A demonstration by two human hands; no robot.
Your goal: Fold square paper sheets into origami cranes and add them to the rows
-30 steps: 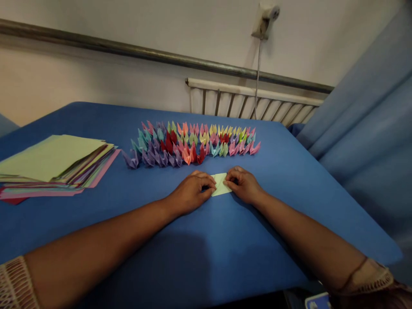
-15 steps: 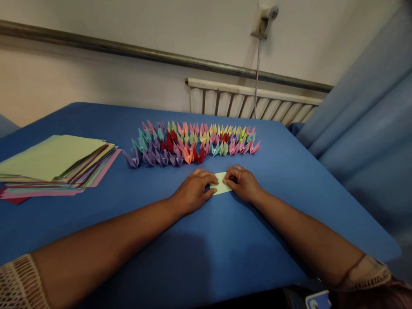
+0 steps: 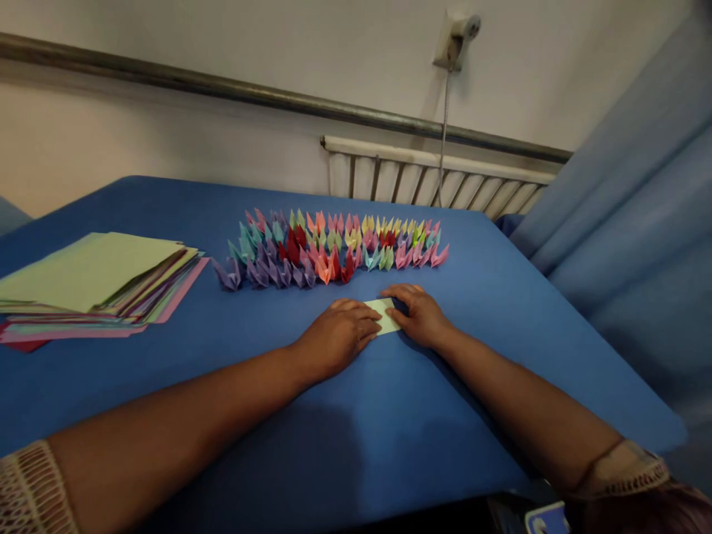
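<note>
A small folded piece of pale green paper (image 3: pixel 388 325) lies on the blue table between my hands. My left hand (image 3: pixel 340 334) rests flat over its left end, fingers stretched out and close together. At the right end, the thumb of my right hand (image 3: pixel 417 315) touches the paper, while its fingers reach out past the far edge, apart from the thumb. Both hands are open, and their fingers cover parts of the sheet. Just beyond them stand rows of folded paper cranes (image 3: pixel 334 263) in many colours.
A stack of coloured paper sheets (image 3: pixel 94 274) sits at the left of the blue table (image 3: pixel 445 415). Behind the table are a metal rail (image 3: pixel 222 84), a radiator (image 3: pixel 400 163) and a plug with a cable (image 3: pixel 456 48). A blue curtain (image 3: pixel 623 222) hangs at the right.
My left hand has flattened, its fingers now lying together over the paper instead of curled with the thumb apart. My right fingers have straightened out from a pinch on the paper.
</note>
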